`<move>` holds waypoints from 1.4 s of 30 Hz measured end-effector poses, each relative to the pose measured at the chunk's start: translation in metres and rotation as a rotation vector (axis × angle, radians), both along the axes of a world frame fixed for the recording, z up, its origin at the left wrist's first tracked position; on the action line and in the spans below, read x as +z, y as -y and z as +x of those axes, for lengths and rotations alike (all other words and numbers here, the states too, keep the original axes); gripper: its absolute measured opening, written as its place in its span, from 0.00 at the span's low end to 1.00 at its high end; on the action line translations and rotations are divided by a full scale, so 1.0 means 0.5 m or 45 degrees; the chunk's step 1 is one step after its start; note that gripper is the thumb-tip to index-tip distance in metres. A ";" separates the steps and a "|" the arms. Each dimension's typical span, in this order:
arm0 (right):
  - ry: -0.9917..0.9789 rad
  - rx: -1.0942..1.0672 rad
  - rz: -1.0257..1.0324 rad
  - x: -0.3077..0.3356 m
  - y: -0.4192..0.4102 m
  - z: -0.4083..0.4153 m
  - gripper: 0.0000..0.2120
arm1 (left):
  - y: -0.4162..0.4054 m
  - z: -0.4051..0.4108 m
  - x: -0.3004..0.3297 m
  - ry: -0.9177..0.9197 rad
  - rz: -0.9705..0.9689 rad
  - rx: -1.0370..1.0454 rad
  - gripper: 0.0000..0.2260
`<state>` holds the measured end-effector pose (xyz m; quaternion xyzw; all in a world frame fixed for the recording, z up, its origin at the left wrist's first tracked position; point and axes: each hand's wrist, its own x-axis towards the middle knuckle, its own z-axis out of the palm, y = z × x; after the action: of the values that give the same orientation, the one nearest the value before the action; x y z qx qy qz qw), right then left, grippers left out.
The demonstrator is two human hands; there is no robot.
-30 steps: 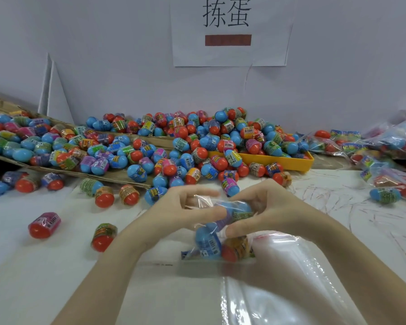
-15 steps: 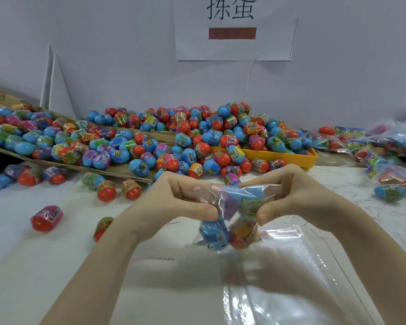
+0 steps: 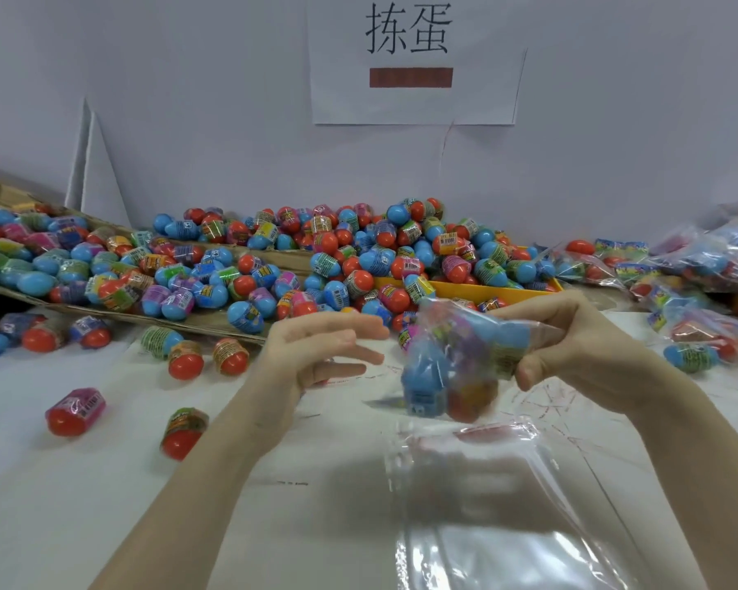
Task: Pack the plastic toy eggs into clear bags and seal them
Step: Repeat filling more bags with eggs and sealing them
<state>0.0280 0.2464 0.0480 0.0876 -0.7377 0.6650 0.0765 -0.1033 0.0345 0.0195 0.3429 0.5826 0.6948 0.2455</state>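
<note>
Here the right hand (image 3: pixel 580 347) grips the filled bag (image 3: pixel 456 359); the left hand (image 3: pixel 320 351) hangs released.

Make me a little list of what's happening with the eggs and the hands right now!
right hand: holds a filled bag of eggs, lifted off the table
left hand: open, fingers straight, touching nothing
empty bags: flat on the table, near the person
loose eggs: big pile behind, red and blue
packed bags: heaped at the far right

Single head-worn wide-angle view, looking forward and down, close over my two hands (image 3: pixel 329 355) at the white table (image 3: pixel 82 504), facing the wall (image 3: pixel 188 100) behind the egg pile (image 3: pixel 358 257).
</note>
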 end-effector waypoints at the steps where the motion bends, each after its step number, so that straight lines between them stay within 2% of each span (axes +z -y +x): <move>1: 0.010 -0.012 -0.013 0.001 -0.004 0.003 0.23 | -0.005 0.006 -0.004 -0.053 -0.035 0.032 0.08; 3: 0.071 -0.034 -0.009 0.003 -0.010 0.012 0.22 | -0.016 0.019 -0.012 -0.149 -0.110 0.096 0.06; 6: 0.174 -0.186 0.040 0.015 -0.017 0.031 0.23 | -0.030 0.031 -0.030 -0.362 -0.268 0.281 0.11; 8: -0.038 -0.623 -0.150 0.024 -0.026 0.037 0.24 | -0.037 0.037 -0.041 -0.466 -0.298 0.356 0.11; 10: -0.241 -1.253 -0.445 0.023 -0.052 0.040 0.29 | -0.043 0.051 -0.048 -0.643 -0.312 0.398 0.09; 11: -0.211 -1.481 -0.454 0.020 -0.063 0.040 0.32 | -0.045 0.058 -0.050 -0.780 -0.327 0.419 0.06; 12: -0.130 -1.570 -0.425 0.014 -0.071 0.037 0.35 | -0.047 0.068 -0.049 -0.902 -0.365 0.397 0.01; 13: -0.036 -1.571 -0.369 0.008 -0.073 0.030 0.37 | -0.048 0.077 -0.048 -1.033 -0.422 0.346 0.09; 15: 0.057 -1.423 -0.122 0.001 -0.064 0.022 0.33 | -0.055 0.098 -0.056 -1.208 -0.584 0.192 0.26; 16: 0.089 -1.283 0.053 0.002 -0.059 0.024 0.29 | -0.057 0.106 -0.059 -1.292 -0.682 0.122 0.30; 18: 0.182 -0.870 0.386 0.006 -0.050 0.026 0.22 | -0.060 0.115 -0.063 -1.364 -0.798 -0.007 0.29; 21: 0.491 -0.292 0.781 0.002 -0.020 0.013 0.13 | -0.066 0.115 -0.066 -1.321 -0.790 -0.070 0.18; 23: 0.631 -0.184 1.012 -0.011 -0.004 -0.001 0.13 | -0.065 0.113 -0.069 -1.297 -0.706 -0.021 0.12; 25: 0.659 -0.243 1.064 -0.017 0.004 -0.008 0.15 | -0.065 0.110 -0.076 -1.228 -0.604 0.073 0.09; 30: 0.552 -0.189 0.791 -0.005 0.001 0.001 0.07 | -0.068 0.100 -0.066 -1.073 -0.293 0.305 0.04; 34: 0.512 -0.106 0.490 -0.001 -0.002 0.006 0.10 | -0.064 0.103 -0.048 -0.808 -0.171 0.312 0.09; 35: 0.482 -0.110 0.411 -0.001 -0.001 0.007 0.12 | -0.063 0.102 -0.047 -0.716 -0.146 0.306 0.11; 37: 0.386 -0.147 0.245 0.002 -0.002 0.009 0.17 | -0.061 0.097 -0.043 -0.476 -0.130 0.337 0.22; 39: 0.258 -0.226 0.095 0.005 -0.004 0.009 0.22 | -0.061 0.087 -0.036 -0.092 -0.198 0.239 0.35; 40: 0.200 -0.268 0.036 0.007 -0.004 0.009 0.24 | -0.060 0.083 -0.031 0.121 -0.199 0.116 0.37; 41: 0.155 -0.305 -0.009 0.009 -0.003 0.009 0.25 | -0.058 0.080 -0.027 0.270 -0.192 -0.018 0.35; 42: 0.124 -0.330 -0.046 0.011 0.000 0.008 0.26 | -0.056 0.080 -0.024 0.322 -0.180 -0.125 0.27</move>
<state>0.0322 0.2466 0.0536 -0.0421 -0.7336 0.6661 0.1275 -0.0634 0.0626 0.0074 0.2626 0.5770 0.6768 0.3743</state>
